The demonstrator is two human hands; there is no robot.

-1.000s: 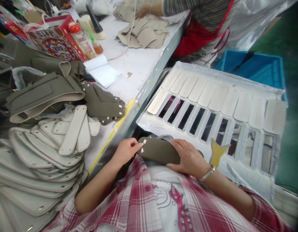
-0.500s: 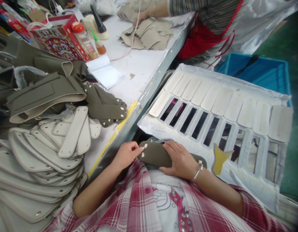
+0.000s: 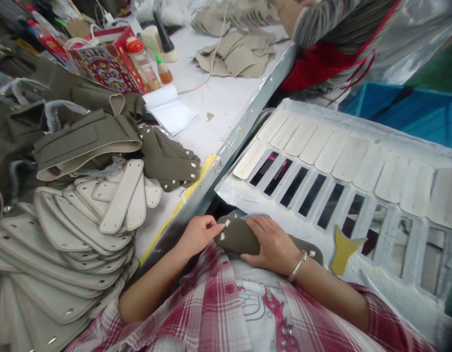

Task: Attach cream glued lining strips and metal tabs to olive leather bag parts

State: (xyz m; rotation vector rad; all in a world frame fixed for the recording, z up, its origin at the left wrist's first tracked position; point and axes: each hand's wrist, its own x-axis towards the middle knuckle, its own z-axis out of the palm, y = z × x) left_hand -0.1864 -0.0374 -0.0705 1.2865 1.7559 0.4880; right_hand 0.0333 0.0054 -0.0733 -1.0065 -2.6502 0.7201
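An olive leather strip with small white tabs at its ends lies across my lap. My left hand pinches its left end, fingertips at the white tabs. My right hand, with a silver bracelet on the wrist, is pressed over the strip's middle and holds it down. Only the left part and the far right tip of the strip show past that hand.
Cream leather pieces are stacked on the left, with olive strips and bag parts behind them. A white-coated rack holding cream strips stands at right, a yellow scraper on it. A co-worker in a red apron stands at the table's far end.
The view has shifted slightly; my hands and the olive strip stay in my lap, the right hand covering more of it. The co-worker's arm has lifted off the far pieces.
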